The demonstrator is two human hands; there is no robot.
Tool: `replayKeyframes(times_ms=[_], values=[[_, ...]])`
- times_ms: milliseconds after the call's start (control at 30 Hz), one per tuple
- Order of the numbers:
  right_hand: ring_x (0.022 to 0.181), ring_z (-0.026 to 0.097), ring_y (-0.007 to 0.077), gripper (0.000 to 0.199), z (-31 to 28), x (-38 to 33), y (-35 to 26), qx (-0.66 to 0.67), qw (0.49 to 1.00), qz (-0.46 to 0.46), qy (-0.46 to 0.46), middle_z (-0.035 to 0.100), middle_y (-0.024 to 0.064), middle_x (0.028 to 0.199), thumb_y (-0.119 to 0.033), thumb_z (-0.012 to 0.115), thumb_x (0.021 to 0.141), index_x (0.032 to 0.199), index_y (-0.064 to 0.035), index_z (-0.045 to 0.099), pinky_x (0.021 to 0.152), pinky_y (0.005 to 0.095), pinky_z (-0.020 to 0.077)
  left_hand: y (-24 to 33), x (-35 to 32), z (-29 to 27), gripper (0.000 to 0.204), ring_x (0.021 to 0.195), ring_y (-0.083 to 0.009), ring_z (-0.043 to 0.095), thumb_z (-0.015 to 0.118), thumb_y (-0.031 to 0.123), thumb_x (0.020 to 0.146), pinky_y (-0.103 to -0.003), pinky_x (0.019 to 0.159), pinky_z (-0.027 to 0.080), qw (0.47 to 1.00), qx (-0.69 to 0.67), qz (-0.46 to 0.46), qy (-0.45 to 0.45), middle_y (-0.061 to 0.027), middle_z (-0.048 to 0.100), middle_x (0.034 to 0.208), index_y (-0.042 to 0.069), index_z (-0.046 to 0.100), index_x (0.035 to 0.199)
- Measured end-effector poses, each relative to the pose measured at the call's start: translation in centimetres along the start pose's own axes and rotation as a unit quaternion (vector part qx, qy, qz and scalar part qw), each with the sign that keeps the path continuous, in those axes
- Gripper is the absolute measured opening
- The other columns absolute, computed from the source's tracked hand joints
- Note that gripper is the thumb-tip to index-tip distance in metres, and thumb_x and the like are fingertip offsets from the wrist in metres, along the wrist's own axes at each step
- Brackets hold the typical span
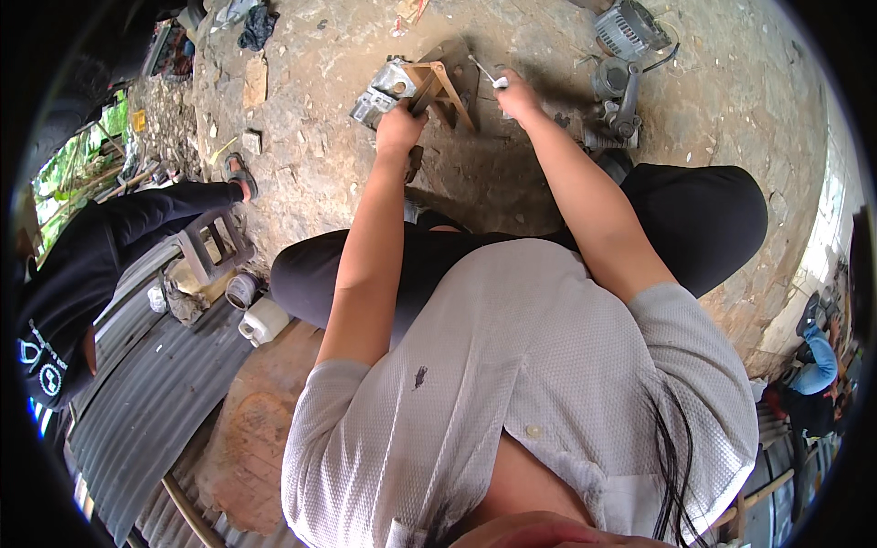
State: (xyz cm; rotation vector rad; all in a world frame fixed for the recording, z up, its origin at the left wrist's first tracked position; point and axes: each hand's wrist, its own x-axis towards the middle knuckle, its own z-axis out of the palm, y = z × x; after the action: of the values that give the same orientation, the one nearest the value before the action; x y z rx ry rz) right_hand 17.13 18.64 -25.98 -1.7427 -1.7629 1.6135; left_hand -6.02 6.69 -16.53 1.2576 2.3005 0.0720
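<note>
My left hand [400, 126] is closed at the lower edge of a grey cast-metal part [379, 94], which has a round hole and an uneven outline. Against that part stands a small wooden frame [446, 91] with slanting legs; its far side is partly hidden. My right hand [519, 95] grips a thin tool by its pale handle, and the tool's slender metal shaft [481, 67] points up and left toward the frame. The tool's exact kind is too small to make out. Its tip is apart from the metal part.
To the right lie a finned metal motor housing [630, 29] and another grey machine part [614, 80]. At left are a white jug [265, 321], a metal can [242, 290], corrugated sheets [155, 411] and a standing person's leg [174, 201]. Another person [813, 365] is at far right.
</note>
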Motion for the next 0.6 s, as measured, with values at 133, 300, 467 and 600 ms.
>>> replayKeyframes(times_ms=[133, 300, 467, 600], values=[[0.11, 0.066, 0.0424, 0.041, 0.3, -2.1, -3.2, -0.145, 0.988, -0.026, -0.034, 0.07, 0.0198, 0.116, -0.015, 0.057, 0.09, 0.13, -0.0189, 0.058, 0.089, 0.0508, 0.0521, -0.2, -0.1, 0.0, 0.05, 0.1, -0.0381, 0.071, 0.07, 0.044, 0.087, -0.047, 0.089, 0.055, 1.0, 0.002, -0.019, -0.013, -0.0207, 0.074, 0.1, 0.01, 0.066, 0.123], [0.117, 0.065, 0.0406, 0.045, -0.4, -0.9, -0.6, -0.228, 0.972, 0.03, -0.04, 0.068, 0.0198, 0.126, -0.012, 0.053, 0.09, 0.135, -0.013, 0.055, 0.096, 0.0495, 0.0524, -0.2, 0.0, 0.1, 0.05, 0.1, -0.038, 0.071, 0.07, 0.044, 0.087, -0.047, 0.089, 0.055, 1.0, -0.005, -0.005, -0.004, -0.0198, 0.075, 0.099, 0.01, 0.066, 0.123], [0.111, 0.066, 0.0426, 0.04, -1.4, -1.9, -3.7, -0.083, 0.996, -0.036, -0.009, 0.07, 0.0201, 0.117, -0.009, 0.052, 0.088, 0.126, -0.0145, 0.061, 0.091, 0.0493, 0.0527, -0.2, -0.1, 0.1, 0.049, 0.1, -0.0373, 0.071, 0.07, 0.043, 0.087, -0.047, 0.089, 0.055, 1.0, 0.001, -0.006, 0.003, -0.0194, 0.075, 0.1, 0.01, 0.067, 0.123], [0.109, 0.066, 0.0427, 0.036, -1.2, -1.2, -4.0, -0.264, 0.954, -0.019, -0.142, 0.07, 0.0208, 0.113, -0.007, 0.052, 0.087, 0.122, -0.0126, 0.062, 0.091, 0.0487, 0.0525, 0.3, 0.0, -0.4, 0.05, 0.1, -0.0371, 0.071, 0.07, 0.044, 0.087, -0.047, 0.089, 0.055, 1.0, 0.001, -0.012, -0.011, -0.02, 0.075, 0.101, 0.01, 0.066, 0.124]])
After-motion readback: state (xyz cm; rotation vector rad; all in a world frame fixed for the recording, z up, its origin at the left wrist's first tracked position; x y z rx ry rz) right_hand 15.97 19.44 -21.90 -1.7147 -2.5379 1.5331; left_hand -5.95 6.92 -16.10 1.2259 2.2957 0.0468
